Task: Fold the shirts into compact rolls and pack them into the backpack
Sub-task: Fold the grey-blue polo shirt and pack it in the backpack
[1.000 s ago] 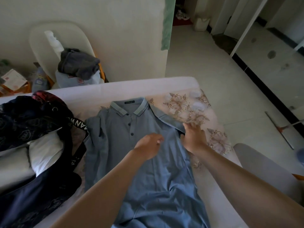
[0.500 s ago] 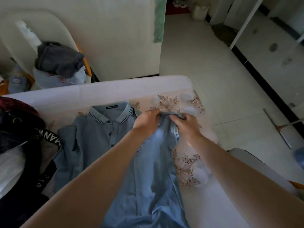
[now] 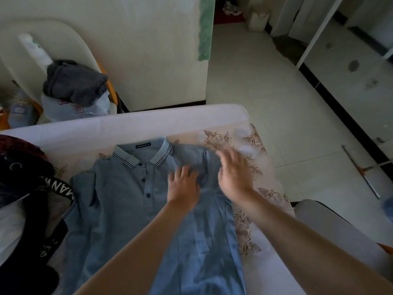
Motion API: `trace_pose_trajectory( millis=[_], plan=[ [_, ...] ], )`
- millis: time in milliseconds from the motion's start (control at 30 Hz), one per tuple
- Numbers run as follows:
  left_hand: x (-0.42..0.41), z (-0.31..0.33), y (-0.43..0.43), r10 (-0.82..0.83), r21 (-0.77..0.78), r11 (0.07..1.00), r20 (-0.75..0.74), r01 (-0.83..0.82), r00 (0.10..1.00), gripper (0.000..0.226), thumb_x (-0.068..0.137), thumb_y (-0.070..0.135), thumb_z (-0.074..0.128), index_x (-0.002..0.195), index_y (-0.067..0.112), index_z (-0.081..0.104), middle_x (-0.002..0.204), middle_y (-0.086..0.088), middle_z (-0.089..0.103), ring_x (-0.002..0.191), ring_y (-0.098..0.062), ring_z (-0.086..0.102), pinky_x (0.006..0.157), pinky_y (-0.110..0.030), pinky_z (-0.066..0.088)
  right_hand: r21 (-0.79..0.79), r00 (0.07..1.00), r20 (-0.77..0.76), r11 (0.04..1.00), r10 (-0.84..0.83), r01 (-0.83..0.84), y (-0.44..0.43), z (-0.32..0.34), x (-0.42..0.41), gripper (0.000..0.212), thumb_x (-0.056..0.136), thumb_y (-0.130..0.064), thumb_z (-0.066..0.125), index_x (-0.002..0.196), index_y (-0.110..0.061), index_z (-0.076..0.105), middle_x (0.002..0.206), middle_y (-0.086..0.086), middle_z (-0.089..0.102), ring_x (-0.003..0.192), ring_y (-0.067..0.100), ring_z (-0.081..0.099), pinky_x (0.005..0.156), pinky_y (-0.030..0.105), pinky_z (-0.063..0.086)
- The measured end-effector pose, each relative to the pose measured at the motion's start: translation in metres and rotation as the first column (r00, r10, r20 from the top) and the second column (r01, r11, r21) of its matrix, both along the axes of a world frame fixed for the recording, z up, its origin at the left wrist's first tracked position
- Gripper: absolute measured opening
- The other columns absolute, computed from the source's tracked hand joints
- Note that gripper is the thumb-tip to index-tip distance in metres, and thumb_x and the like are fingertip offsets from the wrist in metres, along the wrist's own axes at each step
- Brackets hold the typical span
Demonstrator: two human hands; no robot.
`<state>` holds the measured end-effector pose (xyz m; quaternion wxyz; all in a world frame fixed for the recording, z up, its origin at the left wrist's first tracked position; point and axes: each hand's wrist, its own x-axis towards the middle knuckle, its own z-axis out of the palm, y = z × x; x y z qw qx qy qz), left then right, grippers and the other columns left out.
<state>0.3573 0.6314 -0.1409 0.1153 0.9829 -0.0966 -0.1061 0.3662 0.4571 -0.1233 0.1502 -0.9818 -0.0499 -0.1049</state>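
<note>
Blue shirt under left hand

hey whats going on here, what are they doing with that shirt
A person is folding a blue polo shirt laid flat on a bed. The left hand presses flat on the chest, while the right hand is open over the folded-in sleeve. It is not rolled yet. A dark backpack lies open at the left.

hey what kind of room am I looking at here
Most likely a bedroom in a home. A blue polo shirt lies on a bed with a floral sheet, clothes are piled on a white chair, and a tiled floor leads to a doorway.
</note>
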Motion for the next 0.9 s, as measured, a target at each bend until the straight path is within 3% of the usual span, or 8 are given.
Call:
trace_pose_trajectory(
  millis=[100, 200, 367, 500, 600, 733, 833, 900],
  plan=[
    [-0.012, -0.017, 0.005, -0.095, -0.006, 0.995, -0.151, 0.095, 0.984, 0.067, 0.098, 0.049, 0.039, 0.156, 0.031, 0.012, 0.165, -0.002, -0.006, 0.151, -0.027, -0.011, 0.121, -0.051, 0.0, 0.038, 0.888, -0.375, 0.961, 0.267, -0.273, 0.014, -0.026, -0.022, 0.061, 0.1, -0.032, 0.051, 0.155, -0.021, 0.027, 0.164, 0.012, 0.018, 0.15, 0.03, 0.02, 0.119, 0.05, 0.028],
    [-0.013, -0.018, 0.016, -0.129, -0.059, 0.991, -0.102, 0.124, 0.986, 0.068, 0.1, 0.043, 0.04, 0.157, 0.028, 0.008, 0.165, -0.002, -0.01, 0.151, -0.023, -0.013, 0.122, -0.044, -0.005, -0.076, 0.82, -0.539, 0.958, 0.194, -0.276, 0.005, -0.038, -0.022, 0.069, 0.103, -0.053, 0.029, 0.159, -0.028, -0.002, 0.166, 0.002, -0.013, 0.153, 0.02, -0.01, 0.124, 0.048, 0.007],
    [-0.023, -0.02, 0.048, 0.04, 0.091, 0.995, -0.012, -0.039, 0.999, 0.064, 0.1, 0.045, 0.036, 0.156, 0.025, 0.014, 0.165, -0.006, 0.001, 0.151, -0.027, -0.004, 0.121, -0.047, -0.003, -0.225, 0.806, -0.592, 0.957, 0.014, -0.182, -0.025, -0.033, -0.012, 0.072, 0.102, -0.054, 0.025, 0.158, -0.025, -0.009, 0.165, -0.001, -0.02, 0.153, 0.019, -0.014, 0.123, 0.048, 0.004],
    [-0.027, -0.019, 0.062, 0.001, -0.066, 0.998, -0.134, -0.01, 0.991, 0.069, 0.101, 0.046, 0.038, 0.158, 0.029, 0.002, 0.164, -0.001, -0.012, 0.15, -0.023, -0.015, 0.123, -0.045, -0.004, -0.332, 0.844, -0.53, 0.935, -0.077, -0.123, 0.005, -0.019, -0.005, 0.071, 0.098, -0.043, 0.036, 0.158, -0.016, 0.009, 0.166, 0.013, -0.005, 0.153, 0.031, -0.001, 0.122, 0.055, 0.008],
    [-0.028, -0.007, 0.077, 0.103, -0.224, 0.968, -0.067, -0.115, 0.992, 0.063, 0.101, 0.03, 0.042, 0.157, 0.026, 0.013, 0.164, -0.001, 0.005, 0.149, -0.023, 0.006, 0.122, -0.041, 0.011, -0.214, 0.908, -0.413, 0.961, 0.075, -0.176, 0.056, -0.014, -0.009, 0.069, 0.095, -0.031, 0.046, 0.156, -0.012, 0.02, 0.165, 0.017, 0.003, 0.152, 0.034, 0.005, 0.122, 0.053, 0.013],
    [-0.031, 0.01, 0.129, 0.268, -0.142, 0.957, 0.105, -0.252, 0.958, 0.053, 0.09, 0.011, 0.051, 0.142, 0.014, 0.04, 0.145, -0.006, 0.039, 0.133, -0.028, 0.033, 0.112, -0.041, 0.03, 0.033, 0.849, -0.365, 0.917, 0.382, -0.398, 0.137, -0.019, -0.027, 0.065, 0.096, -0.031, 0.049, 0.155, -0.014, 0.028, 0.165, 0.013, 0.012, 0.152, 0.031, 0.013, 0.118, 0.049, 0.024],
    [-0.036, 0.015, 0.182, 0.405, -0.049, 0.914, 0.084, -0.403, 0.91, 0.056, 0.085, 0.007, 0.052, 0.139, 0.013, 0.038, 0.143, -0.011, 0.035, 0.131, -0.032, 0.031, 0.109, -0.041, 0.03, 0.052, 0.757, -0.493, 0.883, 0.43, -0.467, 0.17, -0.027, -0.038, 0.067, 0.101, -0.045, 0.038, 0.159, -0.023, 0.012, 0.167, 0.007, 0.005, 0.154, 0.024, 0.004, 0.12, 0.048, 0.02],
    [-0.038, 0.014, 0.217, 0.419, 0.121, 0.901, 0.004, -0.416, 0.908, 0.061, 0.092, 0.015, 0.05, 0.149, 0.015, 0.026, 0.154, -0.012, 0.024, 0.14, -0.034, 0.023, 0.114, -0.042, 0.025, -0.092, 0.759, -0.548, 0.877, 0.352, -0.472, 0.165, -0.033, -0.04, 0.068, 0.1, -0.056, 0.019, 0.159, -0.027, 0.003, 0.167, -0.001, -0.005, 0.154, 0.019, -0.004, 0.121, 0.051, 0.013]
  ],
)
